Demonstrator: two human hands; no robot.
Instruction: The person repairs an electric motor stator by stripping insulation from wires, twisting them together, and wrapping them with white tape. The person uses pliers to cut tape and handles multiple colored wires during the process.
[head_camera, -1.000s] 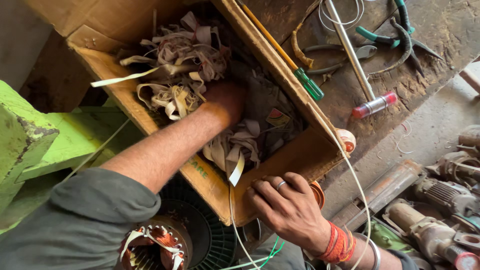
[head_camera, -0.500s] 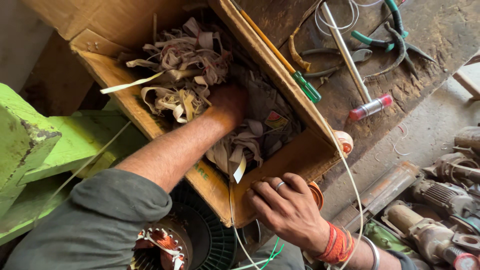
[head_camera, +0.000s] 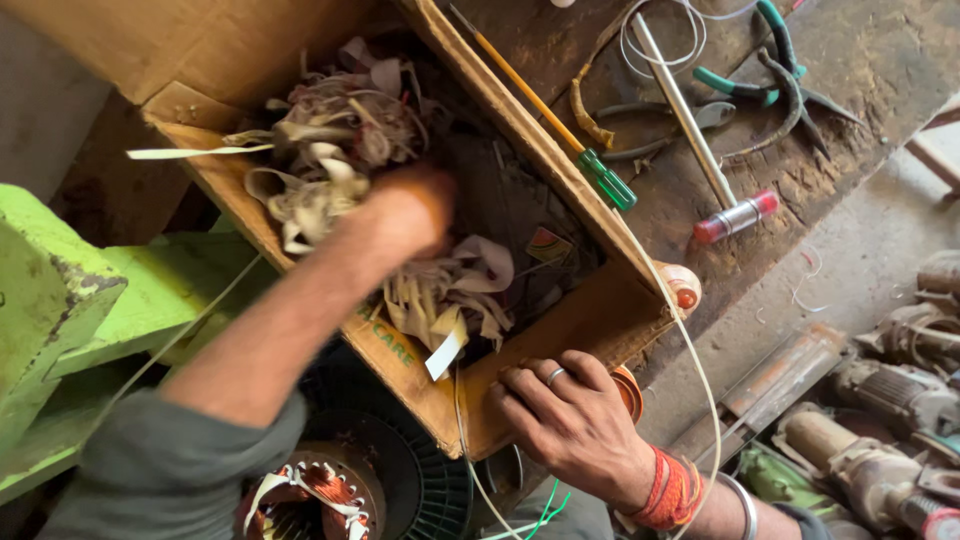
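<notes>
Since the earlier frame my left hand (head_camera: 405, 212) has shifted left inside the box (head_camera: 560, 340), off the dark middle and toward the far-left heap of strips (head_camera: 320, 150); it is blurred with motion, so I cannot tell whether it is open or closed on anything. My right hand (head_camera: 570, 420) has stayed put, fingers curled over the near corner of the box, gripping the cardboard edge to steady it.

Pale paper strips lie in two clumps: the big tangle at the far left of the box, and a smaller bunch (head_camera: 450, 300) near the middle, just right of my forearm, with one strip hanging over the near wall. I judge the step in hand to be rummaging through these strips for a piece. The next move, as I read it, calls for closing the left fingers on one strip and lifting it free of the tangle while the right keeps the box from sliding.

Right of the box, on the bench (head_camera: 850, 60), lie a screwdriver (head_camera: 560, 130), pliers (head_camera: 780, 70) and a marker (head_camera: 735, 215). A wound stator (head_camera: 310, 495) sits at the near left.
</notes>
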